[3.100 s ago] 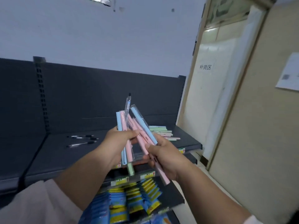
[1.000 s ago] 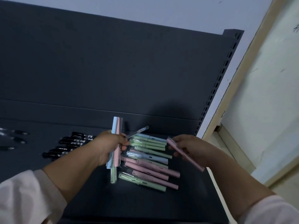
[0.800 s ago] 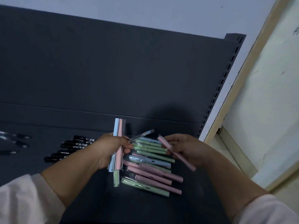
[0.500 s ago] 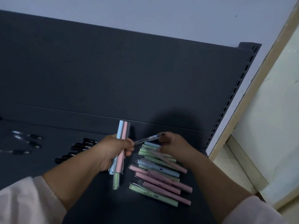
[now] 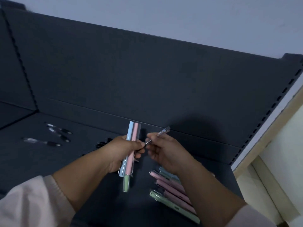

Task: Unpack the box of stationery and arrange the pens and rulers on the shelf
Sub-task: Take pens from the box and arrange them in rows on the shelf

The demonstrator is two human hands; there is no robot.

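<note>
Shelf [image 5: 49,167]: left hand [image 5: 122,153] grips pastel pens [image 5: 133,135], right hand [image 5: 165,151] clear pen [image 5: 162,132].

Pale grey wall [image 5: 180,17] behind; wooden door frame [image 5: 283,123] at right.

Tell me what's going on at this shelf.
A person is stocking a dark shelf with pens. The left hand grips a bundle of pastel pens, blue, pink and green, held roughly upright. The right hand pinches a slim clear pen, its tip close to the left hand's fingers. A row of pastel pens lies on the shelf, partly hidden by the right arm, and several dark-gripped pens lie farther left.
</note>
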